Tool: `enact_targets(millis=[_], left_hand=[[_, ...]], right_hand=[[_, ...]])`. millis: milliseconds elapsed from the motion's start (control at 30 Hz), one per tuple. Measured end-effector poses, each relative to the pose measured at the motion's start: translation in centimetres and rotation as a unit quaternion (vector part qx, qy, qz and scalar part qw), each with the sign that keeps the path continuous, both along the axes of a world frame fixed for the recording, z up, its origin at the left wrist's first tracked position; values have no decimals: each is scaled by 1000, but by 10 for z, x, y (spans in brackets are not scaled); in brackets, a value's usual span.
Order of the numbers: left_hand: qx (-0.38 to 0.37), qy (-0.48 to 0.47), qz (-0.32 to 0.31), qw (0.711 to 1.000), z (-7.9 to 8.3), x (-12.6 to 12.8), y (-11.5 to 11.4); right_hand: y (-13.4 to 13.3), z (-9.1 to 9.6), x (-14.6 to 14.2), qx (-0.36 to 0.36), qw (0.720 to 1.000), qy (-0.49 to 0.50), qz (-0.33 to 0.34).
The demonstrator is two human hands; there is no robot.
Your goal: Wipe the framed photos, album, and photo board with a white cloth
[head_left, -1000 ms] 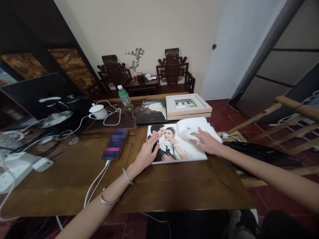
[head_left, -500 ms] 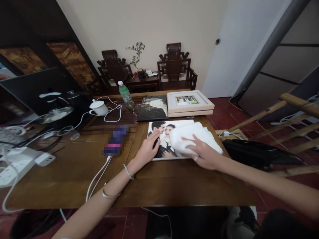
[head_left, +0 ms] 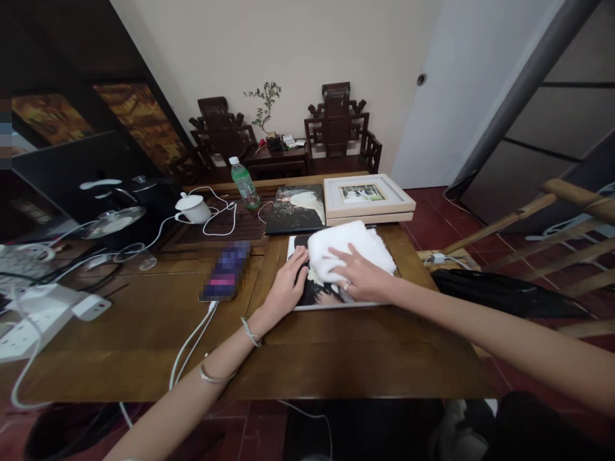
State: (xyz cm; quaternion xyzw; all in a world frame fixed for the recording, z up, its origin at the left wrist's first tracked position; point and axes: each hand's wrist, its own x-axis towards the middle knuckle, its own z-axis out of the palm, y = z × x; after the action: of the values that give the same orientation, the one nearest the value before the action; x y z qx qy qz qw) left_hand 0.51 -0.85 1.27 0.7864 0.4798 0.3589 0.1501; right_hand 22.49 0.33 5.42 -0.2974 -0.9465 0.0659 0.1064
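The cloth [head_left: 372, 246] is white, the table [head_left: 375, 358] brown, the bottle [head_left: 245, 186] green with a white cap [head_left: 234, 161].

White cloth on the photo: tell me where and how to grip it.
Probably best to pinch the white cloth by its far-right edge, coming from the right: the layered edge there lies clear of the right hand, which rests on the cloth's near part.

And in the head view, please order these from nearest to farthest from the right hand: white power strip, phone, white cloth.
1. White cloth, under the right hand.
2. Phone, left of the left hand.
3. White power strip, at the table's left end.
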Motion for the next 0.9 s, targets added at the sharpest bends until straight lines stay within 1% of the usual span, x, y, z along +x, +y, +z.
enact_targets(millis=[67,133,200,267,300,367,433,500,600,700,800,900], left_hand=[[-4,3,11,1000,0,0,0],[-13,13,12,1000,-1,0,0],[-22,23,11,999,-3,0,1],[-25,32,9,999,-4,-1,2],[-24,36,6,999,-4,-1,2],[-19,41,2,999,-5,-1,3],[-14,45,0,999,-5,-1,3],[-13,46,-2,999,-5,-1,3],[-13,42,-5,999,-5,-2,3],[-13,27,-9,1000,-5,-1,3],[-25,-27,7,999,-4,0,3],[-24,-123,50,991,0,1,2]], right_hand=[[-22,0,3,-9,998,0,58],[-43,1,12,-22,995,14,100],[-59,2,26,-40,991,25,124],[-66,3,42,-56,988,25,144],[-66,4,50,-58,987,23,150],[-60,4,66,-48,989,21,140],[-48,2,77,-30,994,22,101],[-31,-1,82,-15,999,22,43],[-5,-6,72,1,998,25,-50],[15,-9,46,13,993,25,-114],[27,-7,13,18,992,5,-121],[32,-1,-17,24,996,-16,-86]])
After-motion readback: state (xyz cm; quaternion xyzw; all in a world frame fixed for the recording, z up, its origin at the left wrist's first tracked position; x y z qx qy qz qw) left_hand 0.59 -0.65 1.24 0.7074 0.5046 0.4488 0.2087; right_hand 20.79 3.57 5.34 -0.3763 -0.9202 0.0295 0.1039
